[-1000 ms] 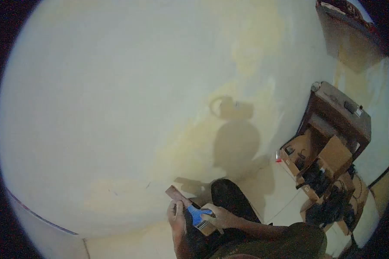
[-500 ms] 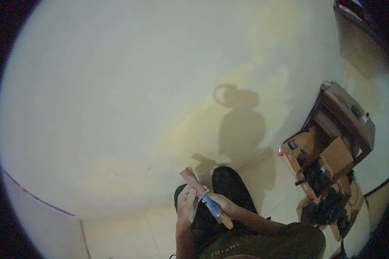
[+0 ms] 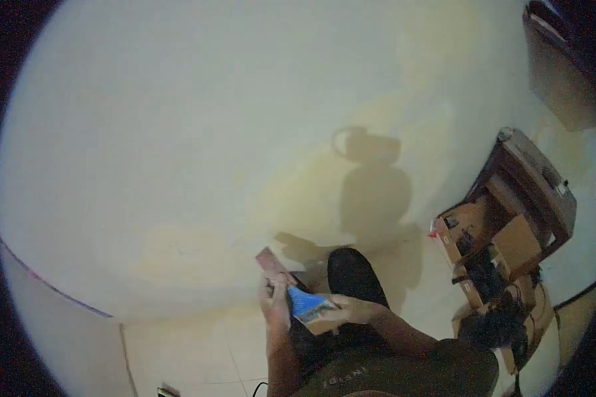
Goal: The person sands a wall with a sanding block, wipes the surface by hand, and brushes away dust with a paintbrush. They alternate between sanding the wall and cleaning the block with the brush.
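Both my hands are close together over my dark-clothed knees. My left hand [image 3: 276, 298] is closed around a flat pinkish-brown strip [image 3: 269, 261], which sticks out above the fingers toward the wall. Right beside those fingers begins the blue part of a flat paintbrush [image 3: 306, 304]. It widens downward to a greyish band and a tan end, with the broad face turned up. My right hand [image 3: 351, 309] grips the brush from its right edge. My left fingers cover the place where strip and brush meet.
A pale wall [image 3: 179, 132] with yellowish patches rises in front, carrying my shadow. Right of me stand an opened cardboard box [image 3: 516, 245] and a tangle of black items [image 3: 490, 327]. Another box [image 3: 563, 79] is at the upper right. A small object [image 3: 168, 391] lies at the bottom edge.
My hands have shifted slightly left with the strip and brush. The paintbrush has turned from a narrow side view to its broad blue face. The view has tilted a little.
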Available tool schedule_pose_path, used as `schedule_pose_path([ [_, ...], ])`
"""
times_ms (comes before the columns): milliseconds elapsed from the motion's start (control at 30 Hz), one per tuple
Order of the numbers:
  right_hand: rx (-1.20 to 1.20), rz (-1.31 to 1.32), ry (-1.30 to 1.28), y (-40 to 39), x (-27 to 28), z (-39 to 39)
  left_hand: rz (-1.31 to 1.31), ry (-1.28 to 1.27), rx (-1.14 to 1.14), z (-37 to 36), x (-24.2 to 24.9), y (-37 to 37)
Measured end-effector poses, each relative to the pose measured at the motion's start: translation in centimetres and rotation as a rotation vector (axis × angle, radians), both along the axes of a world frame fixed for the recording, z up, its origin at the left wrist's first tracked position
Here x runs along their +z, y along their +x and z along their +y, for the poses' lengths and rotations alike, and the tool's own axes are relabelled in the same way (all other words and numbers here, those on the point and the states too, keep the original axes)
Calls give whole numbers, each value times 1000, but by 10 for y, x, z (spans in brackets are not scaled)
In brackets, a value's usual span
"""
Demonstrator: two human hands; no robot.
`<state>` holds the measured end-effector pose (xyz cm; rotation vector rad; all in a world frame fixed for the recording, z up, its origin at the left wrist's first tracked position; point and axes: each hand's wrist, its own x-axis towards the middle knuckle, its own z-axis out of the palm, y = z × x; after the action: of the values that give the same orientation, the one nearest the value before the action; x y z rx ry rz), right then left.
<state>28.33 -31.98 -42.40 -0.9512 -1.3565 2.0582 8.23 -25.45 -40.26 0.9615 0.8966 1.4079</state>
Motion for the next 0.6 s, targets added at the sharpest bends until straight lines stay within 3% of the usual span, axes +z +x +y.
schedule_pose_path([
  [67, -157, -40, 77, 6, -4, 2, 40, -20, 51, -3, 14, 2],
  [133, -355, -7, 314, -8, -29, 8, -64, -38, -3, 3, -5, -5],
  [233, -454, 56, 324, -10, -30, 9, -265, -97, -25, 6, -5, 3],
  [367, -390, 31, -62, 1, -39, 13, -432, -286, -90, 10, -1, 20],
  [433, -372, 139, -212, -5, -54, 22, -469, -231, -78, 10, 5, 28],
  [533, -439, 111, -224, -14, -55, 22, -484, -153, -35, 16, -5, 32],
  [600, -472, 65, -171, -3, -27, 15, -496, -135, 54, 16, -7, 35],
])
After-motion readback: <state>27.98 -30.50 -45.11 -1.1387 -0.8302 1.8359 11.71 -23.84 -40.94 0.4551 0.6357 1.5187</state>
